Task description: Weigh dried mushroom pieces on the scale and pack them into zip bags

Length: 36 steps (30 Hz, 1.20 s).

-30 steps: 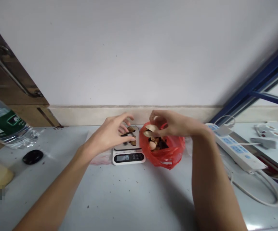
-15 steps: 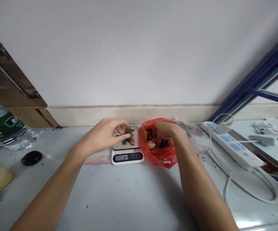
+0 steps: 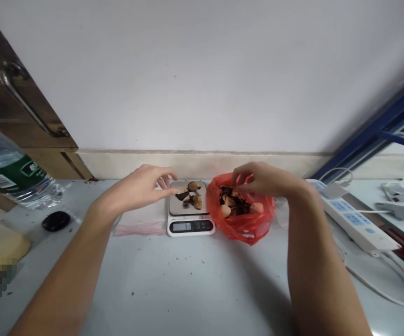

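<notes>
A white digital kitchen scale (image 3: 191,227) stands on the table, its display reading what looks like 94. Several dried brown and tan pieces (image 3: 196,201), dark on some sides, lie on its plate. My left hand (image 3: 142,186) is beside the plate's left edge, thumb and fingers apart and nothing held, the thumb tip close to one piece. Right of the scale, an open red plastic bag (image 3: 244,231) holds more such dried pieces (image 3: 235,205). Over its far rim hovers my right hand (image 3: 263,179), with curved fingers apart; nothing shows in them, though the fingertips are partly hard to see.
A clear plastic bag (image 3: 140,226) lies left of the scale. Farther left are a black oval object (image 3: 56,221) and a large water bottle (image 3: 16,172). At right, a white power strip (image 3: 356,217) with cables lies by a blue frame (image 3: 366,133). A wall (image 3: 202,84) closes the back.
My left hand has let go of a dried piece and drawn back left of the plate. My right hand has risen out of the red bag. The view has shifted slightly.
</notes>
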Tool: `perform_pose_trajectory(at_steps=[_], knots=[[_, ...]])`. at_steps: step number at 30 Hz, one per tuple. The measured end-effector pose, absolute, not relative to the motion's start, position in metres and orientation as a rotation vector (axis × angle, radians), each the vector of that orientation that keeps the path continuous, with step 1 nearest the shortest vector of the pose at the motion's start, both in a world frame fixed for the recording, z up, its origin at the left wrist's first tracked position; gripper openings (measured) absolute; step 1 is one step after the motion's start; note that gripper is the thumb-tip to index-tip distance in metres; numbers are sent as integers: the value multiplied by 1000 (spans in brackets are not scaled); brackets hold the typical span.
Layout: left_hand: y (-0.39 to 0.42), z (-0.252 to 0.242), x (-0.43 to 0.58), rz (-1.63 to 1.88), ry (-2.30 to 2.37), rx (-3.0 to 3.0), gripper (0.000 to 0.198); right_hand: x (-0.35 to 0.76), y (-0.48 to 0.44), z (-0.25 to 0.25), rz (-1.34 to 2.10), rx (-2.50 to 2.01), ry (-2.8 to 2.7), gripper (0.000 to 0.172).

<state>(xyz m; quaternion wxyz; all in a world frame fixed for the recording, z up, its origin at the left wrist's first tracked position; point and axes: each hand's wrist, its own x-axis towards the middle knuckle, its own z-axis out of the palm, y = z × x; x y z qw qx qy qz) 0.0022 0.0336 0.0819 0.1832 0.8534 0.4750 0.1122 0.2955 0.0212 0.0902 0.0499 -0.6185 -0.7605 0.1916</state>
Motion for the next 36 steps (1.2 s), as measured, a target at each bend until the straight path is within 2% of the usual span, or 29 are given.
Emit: perform_pose_trajectory(at_steps=[4,8,12,15,17,20,24,31,36], knots=[[40,77,-11,-82,1501,2304,30,262,23,85,591,-1767,-2293,13],[43,61,-15,-386,1568,2220,36,244,29,76,690,-1697,-2309,22],[47,47,-15,-405,1521,2189,18,249,27,77,645,-1650,-2295,20],[50,52,-20,-380,1509,2163,13,252,25,79,601,-1593,-2265,15],[49,65,-25,-300,1508,2176,17,251,25,79,575,-1516,-2216,15],[42,87,-29,79,1498,2272,26,240,24,75,597,-1329,-2150,20],[29,104,-23,508,1446,2243,28,217,19,68,829,-1097,-2218,30],[19,102,-3,848,1378,2221,24,195,15,63,856,-1064,-2232,25],[17,103,-2,1000,1379,2237,23,191,18,60,829,-1112,-1955,15]])
